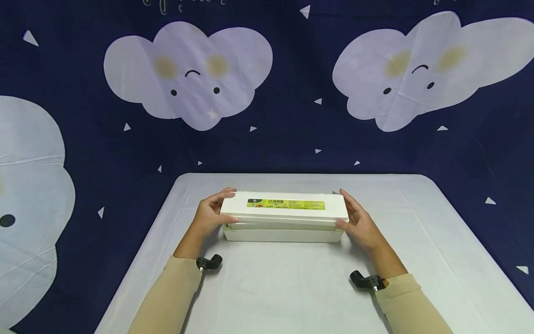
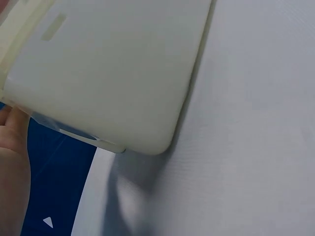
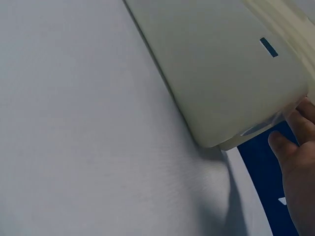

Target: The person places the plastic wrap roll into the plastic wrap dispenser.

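A long white cling film box (image 1: 283, 235) with a yellow-green label (image 1: 285, 204) on its lid rests on the white-covered table. My left hand (image 1: 210, 213) grips its left end, thumb on the front edge and fingers at the back. At the right end my right hand (image 1: 362, 227) holds the box the same way. A narrow band shows between the lid and the base along the front; whether the lid is latched cannot be told. In the left wrist view the box's smooth side (image 2: 113, 73) fills the upper left. Its other end (image 3: 216, 73) appears in the right wrist view.
The table (image 1: 283, 287) has a white cloth and rounded far corners. Behind it hangs a dark blue backdrop (image 1: 292, 153) with clouds and small white triangles. Black wrist cameras (image 1: 210, 262) are strapped on both wrists, below beige sleeves (image 1: 171, 297).
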{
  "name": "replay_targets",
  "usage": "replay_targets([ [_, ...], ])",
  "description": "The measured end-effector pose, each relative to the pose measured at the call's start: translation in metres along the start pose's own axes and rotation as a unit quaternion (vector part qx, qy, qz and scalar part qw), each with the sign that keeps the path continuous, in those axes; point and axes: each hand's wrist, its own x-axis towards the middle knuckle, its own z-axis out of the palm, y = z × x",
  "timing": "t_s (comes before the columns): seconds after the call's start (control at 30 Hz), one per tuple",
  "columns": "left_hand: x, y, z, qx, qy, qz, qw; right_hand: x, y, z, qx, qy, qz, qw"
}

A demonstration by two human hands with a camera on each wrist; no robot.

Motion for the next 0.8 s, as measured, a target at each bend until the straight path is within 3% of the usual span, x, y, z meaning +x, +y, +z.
replay_targets([
  [0.17,-0.003,0.001,0.000,0.002,-0.001,-0.002,1.0000,0.003,0.000,-0.001,-0.008,-0.010,-0.008,0.9999],
  [0.53,-0.014,-0.001,-0.002,0.091,-0.033,-0.004,0.9953,0.001,0.003,-0.001,-0.055,-0.019,-0.008,0.9983],
  [0.8,-0.020,-0.004,-0.003,0.133,-0.036,-0.017,0.9903,-0.004,0.007,-0.001,-0.072,-0.026,0.004,0.9971],
])
